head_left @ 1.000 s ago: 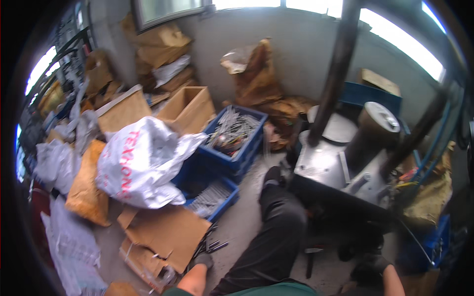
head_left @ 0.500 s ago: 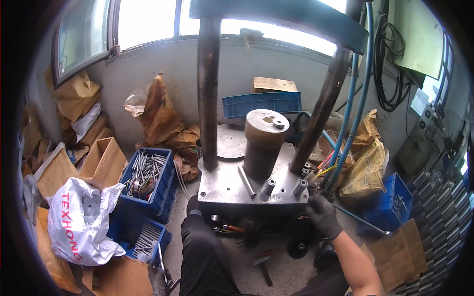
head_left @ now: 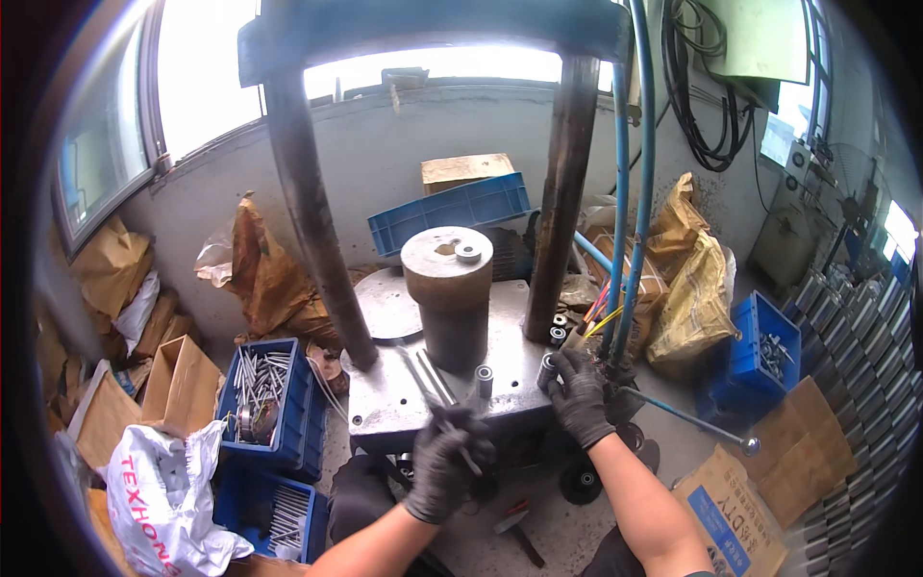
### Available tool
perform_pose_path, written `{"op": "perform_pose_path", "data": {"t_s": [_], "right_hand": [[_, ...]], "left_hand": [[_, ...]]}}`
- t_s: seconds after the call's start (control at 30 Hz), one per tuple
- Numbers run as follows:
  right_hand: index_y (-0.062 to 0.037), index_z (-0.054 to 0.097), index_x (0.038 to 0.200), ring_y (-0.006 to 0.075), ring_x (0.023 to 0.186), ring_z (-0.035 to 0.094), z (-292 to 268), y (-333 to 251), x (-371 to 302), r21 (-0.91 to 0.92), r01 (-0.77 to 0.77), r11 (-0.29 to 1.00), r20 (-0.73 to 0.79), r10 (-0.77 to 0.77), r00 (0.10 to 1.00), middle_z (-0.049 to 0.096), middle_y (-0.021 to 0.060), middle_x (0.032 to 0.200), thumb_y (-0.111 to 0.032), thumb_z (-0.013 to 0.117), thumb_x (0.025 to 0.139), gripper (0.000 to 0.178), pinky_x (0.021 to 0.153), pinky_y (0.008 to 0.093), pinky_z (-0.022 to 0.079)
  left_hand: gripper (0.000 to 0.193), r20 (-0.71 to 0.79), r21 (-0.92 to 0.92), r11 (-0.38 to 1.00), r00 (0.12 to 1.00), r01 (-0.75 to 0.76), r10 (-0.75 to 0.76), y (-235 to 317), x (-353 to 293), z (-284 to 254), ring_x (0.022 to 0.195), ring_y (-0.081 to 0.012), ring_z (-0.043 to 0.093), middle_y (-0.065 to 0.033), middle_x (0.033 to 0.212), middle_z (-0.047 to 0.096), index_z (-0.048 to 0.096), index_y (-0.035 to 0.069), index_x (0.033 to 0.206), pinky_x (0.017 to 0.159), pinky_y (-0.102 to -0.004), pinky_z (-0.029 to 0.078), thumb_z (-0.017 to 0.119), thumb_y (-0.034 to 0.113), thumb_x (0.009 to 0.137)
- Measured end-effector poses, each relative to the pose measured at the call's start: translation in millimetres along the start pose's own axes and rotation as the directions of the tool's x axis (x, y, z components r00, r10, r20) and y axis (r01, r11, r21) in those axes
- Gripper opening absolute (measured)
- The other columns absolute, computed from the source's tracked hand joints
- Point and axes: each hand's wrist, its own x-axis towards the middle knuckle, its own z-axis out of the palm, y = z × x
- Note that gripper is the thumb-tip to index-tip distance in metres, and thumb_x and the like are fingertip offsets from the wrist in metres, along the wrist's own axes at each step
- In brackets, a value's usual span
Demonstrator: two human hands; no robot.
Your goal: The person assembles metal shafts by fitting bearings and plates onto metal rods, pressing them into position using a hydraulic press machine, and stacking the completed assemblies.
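My left hand (head_left: 449,462), in a black glove, is closed round a thin metal rod (head_left: 415,377), smeared by motion, in front of the steel press plate (head_left: 385,409). A second metal rod (head_left: 438,376) lies on that plate beside a thick upright cylinder (head_left: 455,322). At the plate's right front corner, my gloved right hand (head_left: 580,399) has its fingers closed on a small metal sleeve (head_left: 547,372), partly hidden by them. Another sleeve (head_left: 484,381) stands upright between the hands. A ring (head_left: 468,251) rests on top of the thick cylinder.
Two press columns (head_left: 312,212) (head_left: 563,202) rise from the plate. Blue bins of metal rods (head_left: 312,433) stand left, near a white sack (head_left: 178,490). A ball-ended lever (head_left: 692,423) juts out right, near a blue bin (head_left: 760,356). Hoses (head_left: 639,173) run beside the right column.
My left hand has come up from beside the left bins to the plate's front, carrying a rod. My right hand has moved onto a sleeve at the corner. The view has shifted right.
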Motion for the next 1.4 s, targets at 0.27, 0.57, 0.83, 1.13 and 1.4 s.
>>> {"op": "perform_pose_path", "data": {"t_s": [0.27, 0.57, 0.83, 1.13, 1.4], "right_hand": [[-0.0145, 0.073, 0.113, 0.0402, 0.113, 0.061, -0.9, -1.5, 12.4, 0.108, 0.018, 0.994, -0.036, -0.014, 0.999, 0.067, 0.0168, 0.126, -0.014, 0.074, 0.084, 0.029, 0.100, 0.0507, 0.048], [-0.0004, 0.071, 0.114, 0.0193, 0.102, 0.069, -25.0, -41.6, -4.7, 0.750, -0.211, 0.626, 0.041, 0.274, 0.961, 0.072, 0.0130, 0.112, -0.010, 0.068, 0.100, 0.017, 0.090, 0.0310, 0.054], [0.0034, 0.063, 0.128, 0.0218, 0.106, 0.071, -55.5, -70.1, -46.1, 0.830, -0.510, 0.226, 0.414, 0.363, 0.835, 0.071, 0.0115, 0.116, -0.015, 0.060, 0.106, 0.029, 0.096, 0.0347, 0.057], [0.0012, 0.065, 0.126, 0.0152, 0.109, 0.069, -88.7, -67.4, -42.7, 0.786, -0.397, 0.474, 0.336, 0.212, 0.918, 0.071, 0.0123, 0.120, -0.011, 0.066, 0.099, 0.030, 0.097, 0.0292, 0.055], [-0.0078, 0.074, 0.112, 0.0112, 0.088, 0.061, -47.5, -64.9, -64.6, 0.606, -0.775, 0.181, 0.794, -0.076, 0.603, 0.067, 0.0008, 0.095, -0.047, 0.068, 0.100, 0.041, 0.077, 0.0313, 0.053]], "left_hand": [[0.035, -0.102, 0.351, 0.808, 0.877, 0.473, -0.469, -92.4, -32.3, -25.3, 0.075, -0.0185, 0.068, -0.0107, 0.093, 0.069, 0.058, 0.001, 0.125, 0.067, -0.0299, 0.057, 0.067, 0.015, 0.094], [0.039, -0.045, 0.387, 0.846, 0.924, 0.367, -0.380, -78.2, -30.0, -21.9, 0.086, -0.0128, 0.064, -0.0061, 0.097, 0.067, 0.060, 0.003, 0.130, 0.075, -0.0280, 0.055, 0.059, 0.034, 0.106], [0.037, -0.045, 0.531, 0.804, 0.956, 0.269, -0.290, -79.0, -29.0, -25.4, 0.088, -0.0115, 0.065, -0.0040, 0.098, 0.066, 0.059, 0.000, 0.131, 0.081, -0.0281, 0.056, 0.058, 0.028, 0.106], [0.034, 0.006, 0.616, 0.749, 0.949, 0.245, -0.315, -82.8, -26.6, -25.6, 0.087, -0.0122, 0.065, -0.0031, 0.097, 0.067, 0.062, 0.001, 0.127, 0.080, -0.0276, 0.054, 0.060, 0.026, 0.106], [0.028, 0.205, 0.870, 0.449, 0.978, -0.203, 0.044, -76.0, -34.9, -19.0, 0.103, -0.0168, 0.062, -0.0076, 0.113, 0.066, 0.061, -0.002, 0.126, 0.093, -0.0314, 0.051, 0.064, 0.009, 0.100]]}}
